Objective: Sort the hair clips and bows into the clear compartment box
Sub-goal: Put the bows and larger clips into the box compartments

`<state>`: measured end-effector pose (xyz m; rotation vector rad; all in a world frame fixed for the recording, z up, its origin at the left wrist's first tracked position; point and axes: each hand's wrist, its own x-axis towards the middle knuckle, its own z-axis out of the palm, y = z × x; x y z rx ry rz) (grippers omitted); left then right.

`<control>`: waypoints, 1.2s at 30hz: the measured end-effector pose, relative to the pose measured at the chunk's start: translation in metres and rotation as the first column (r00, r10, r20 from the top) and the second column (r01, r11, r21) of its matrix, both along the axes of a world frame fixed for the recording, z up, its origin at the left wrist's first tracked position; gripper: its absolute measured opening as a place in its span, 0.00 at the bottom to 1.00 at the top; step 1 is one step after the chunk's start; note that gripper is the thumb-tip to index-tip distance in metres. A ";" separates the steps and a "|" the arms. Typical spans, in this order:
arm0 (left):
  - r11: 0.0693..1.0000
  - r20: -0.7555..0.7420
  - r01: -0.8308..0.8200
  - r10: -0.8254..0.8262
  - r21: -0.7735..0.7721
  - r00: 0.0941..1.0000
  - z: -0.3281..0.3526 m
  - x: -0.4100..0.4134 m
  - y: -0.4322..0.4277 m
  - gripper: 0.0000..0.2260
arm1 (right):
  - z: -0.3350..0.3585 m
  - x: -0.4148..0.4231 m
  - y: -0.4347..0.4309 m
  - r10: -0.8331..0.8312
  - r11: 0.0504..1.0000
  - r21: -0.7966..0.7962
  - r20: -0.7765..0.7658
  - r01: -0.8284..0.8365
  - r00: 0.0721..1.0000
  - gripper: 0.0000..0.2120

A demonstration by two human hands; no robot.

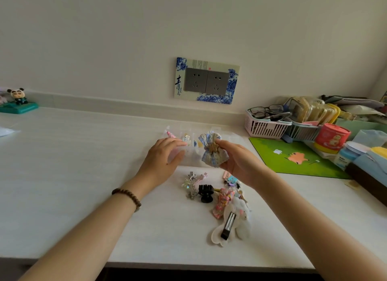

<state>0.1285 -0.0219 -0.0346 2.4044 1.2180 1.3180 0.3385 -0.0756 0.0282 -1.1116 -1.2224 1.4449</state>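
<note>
Forearms (100,228) low in frame. Right hand (240,165) fingers (223,143) pinching a blue lace bow (211,153) dead centre, right over the clear compartment box (190,156). Left hand (161,157) fingers (176,143) relaxed, close together, laid on box's left side. Loose clips (223,197) piled just below, black claw clip (205,193) included.

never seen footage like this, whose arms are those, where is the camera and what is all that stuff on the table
No machine here: these are a person's two bare arms, filmed by one wide camera worn on the head, looking forward and down. The left hand rests with loose fingers on a clear box on the white table. The right hand has a blue lace bow in its grip, by the box. Nearer the person, still unsorted, lie a black claw clip, a pink bow and silver clips. A green mat lies at the right.
</note>
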 end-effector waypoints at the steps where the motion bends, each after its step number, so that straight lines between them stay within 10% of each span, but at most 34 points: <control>1: 1.000 0.003 -0.003 0.003 -0.004 1.000 -0.001 0.000 0.001 0.22 | 0.006 0.001 0.006 -0.030 1.000 0.005 0.021 0.030 0.999 0.12; 8: 1.000 -0.003 -0.012 0.012 -0.008 1.000 -0.001 0.000 0.005 0.21 | 0.034 -0.009 0.054 -0.238 0.969 0.155 0.379 0.192 0.894 0.15; 14: 1.000 -0.008 -0.012 0.012 -0.016 1.000 0.000 0.000 0.004 0.22 | 0.023 -0.021 0.079 -0.287 0.947 0.318 0.799 0.034 0.528 0.14; 19: 1.000 -0.005 -0.011 0.011 -0.014 1.000 0.000 0.000 0.005 0.21 | 0.023 -0.024 0.067 -0.452 0.789 0.584 0.763 -0.192 0.462 0.16; 26: 1.000 -0.002 -0.017 0.017 -0.009 1.000 0.000 0.000 0.005 0.21 | 0.000 -0.007 0.060 -0.429 0.767 0.475 0.880 -0.433 0.205 0.40; 30: 1.000 0.003 -0.014 0.014 0.002 1.000 0.000 0.000 0.003 0.21 | -0.002 -0.004 0.050 -0.410 0.751 0.479 0.878 -0.454 0.248 0.32; 36: 1.000 0.003 -0.011 0.011 -0.010 1.000 0.002 0.000 0.003 0.20 | -0.006 0.001 -0.005 -0.271 0.755 0.585 0.689 -0.296 0.672 0.09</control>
